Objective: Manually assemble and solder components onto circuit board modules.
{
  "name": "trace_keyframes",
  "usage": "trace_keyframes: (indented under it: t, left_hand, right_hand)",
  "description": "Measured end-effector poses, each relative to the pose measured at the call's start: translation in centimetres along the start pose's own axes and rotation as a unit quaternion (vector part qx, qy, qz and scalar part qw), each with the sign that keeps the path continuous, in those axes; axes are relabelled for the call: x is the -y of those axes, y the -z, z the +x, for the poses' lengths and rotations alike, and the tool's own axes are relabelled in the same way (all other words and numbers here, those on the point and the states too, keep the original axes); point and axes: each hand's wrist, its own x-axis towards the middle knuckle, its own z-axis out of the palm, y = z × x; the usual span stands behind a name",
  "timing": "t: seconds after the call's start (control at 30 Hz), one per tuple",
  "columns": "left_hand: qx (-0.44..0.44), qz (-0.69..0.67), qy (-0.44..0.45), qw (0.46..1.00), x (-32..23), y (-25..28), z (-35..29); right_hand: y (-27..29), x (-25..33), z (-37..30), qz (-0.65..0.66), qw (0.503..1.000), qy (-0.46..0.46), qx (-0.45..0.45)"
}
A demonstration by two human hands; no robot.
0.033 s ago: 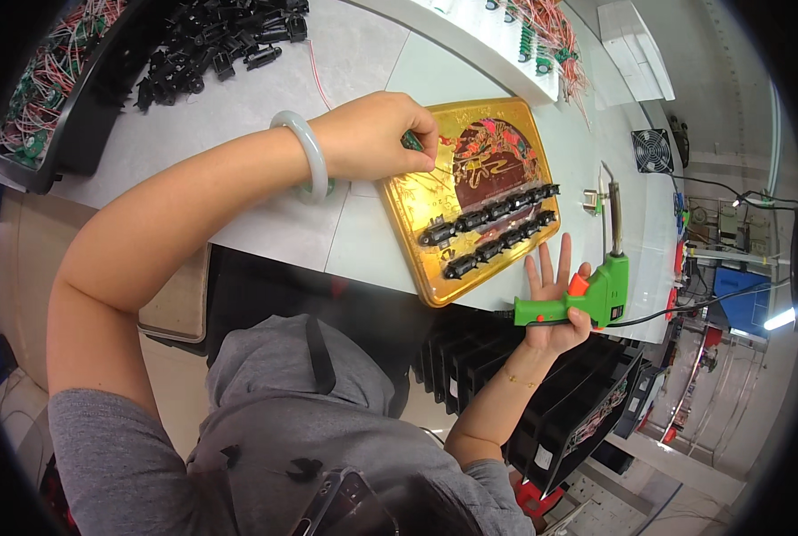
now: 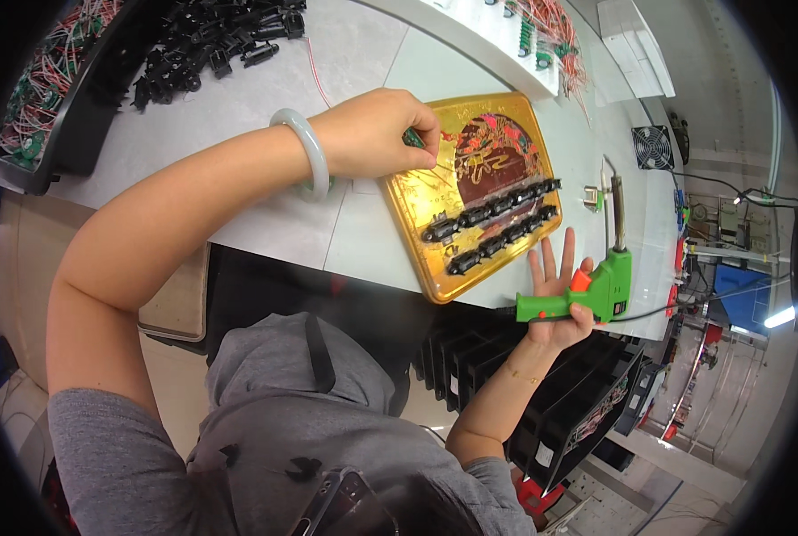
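My left hand (image 2: 386, 134) is closed in a pinch above the left side of a gold tin lid (image 2: 414, 192). A small green part (image 2: 412, 138) shows between its fingers; most of it is hidden. Two rows of small black plastic housings (image 2: 506, 234) lie across the near half of the lid. To the right, my right hand (image 2: 560, 304) holds a green soldering gun (image 2: 606, 290) with an orange trigger, its metal tip pointing away from me. The thumb wraps the gun while several fingers stretch out beside the lid's corner.
Loose black housings (image 2: 216, 45) are heaped at the far left, beside a black bin (image 2: 86, 107) of wired green boards. More wired boards sit in a white foam tray (image 2: 470, 40) at the back. A small fan (image 2: 652, 148) stands at right; black crates (image 2: 542, 402) are below the table edge.
The gold lid with its housings has shifted slightly away and to the right. My right hand and the soldering gun have risen a little. My left hand is nearly still.
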Motion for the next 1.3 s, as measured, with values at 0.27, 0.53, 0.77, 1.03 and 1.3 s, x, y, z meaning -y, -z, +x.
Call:
trace_keyframes:
  t: [0.27, 0.53, 0.77, 1.03, 1.3]
  left_hand:
    - [0.041, 0.039, 0.003, 0.998, -0.6, 0.5, 0.0]
    - [0.079, 0.334, -0.077, 0.936, -2.6, 1.5, 1.4]
    - [0.146, 0.037, -0.084, 0.985, -0.7, -1.0, 2.9]
    - [0.120, 0.032, -0.095, 0.988, 0.3, -1.1, 2.7]
    - [0.088, 0.043, -0.082, 0.992, 0.3, -1.0, 2.7]
  right_hand:
    - [1.1, 0.1, 0.4, -0.032, 0.999, -0.011, 0.010]
    - [0.8, 0.3, -4.9, -0.042, 0.995, -0.030, 0.090]
    - [-1.1, -2.2, -5.5, -0.094, 0.994, 0.034, -0.038]
    - [-1.7, -2.7, -1.8, -0.054, 0.998, 0.009, -0.016]
    - [-1.1, -2.5, -1.1, -0.052, 0.999, 0.001, -0.004]
